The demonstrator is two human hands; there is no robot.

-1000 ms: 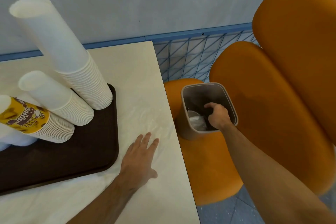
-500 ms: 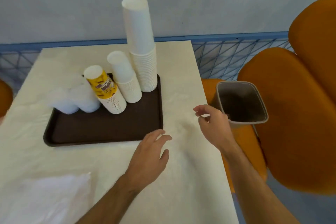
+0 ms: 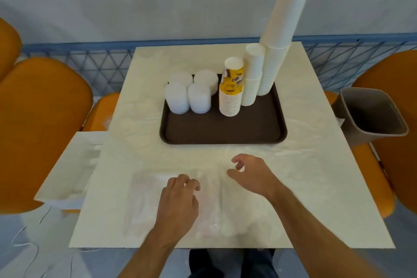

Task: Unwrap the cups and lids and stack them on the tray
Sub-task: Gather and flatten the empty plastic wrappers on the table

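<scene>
Since the earlier frame my right hand (image 3: pixel 250 174) has come away from the bin (image 3: pixel 372 117) and across to the near middle of the tabletop (image 3: pixel 304 165), and the view has swung so the tray (image 3: pixel 223 135) sits straight ahead. That grip is loosely curled and holds nothing, hovering just over a clear plastic wrapper (image 3: pixel 209 205) lying flat on the tabletop. My left hand (image 3: pixel 180 203) rests on the same wrapper with fingers bent; whether it pinches the film I cannot tell.

I judge the step in hand to be gathering this wrapper, which looks emptied. To do it well I would pin it with the left and bunch it inward with the right, so the film crumples instead of sliding.

Beyond the hands, the tray holds three cup stacks (image 3: pixel 273 56) at its far right, the tallest leaning rightward, and four lid stacks (image 3: pixel 191 92) at its far left. The leaning stack is the thing to avoid jostling on the way to the bin at the right. A white paper bag (image 3: pixel 67 169) lies off the tabletop's left edge, with orange seats (image 3: pixel 40 119) on both sides.
</scene>
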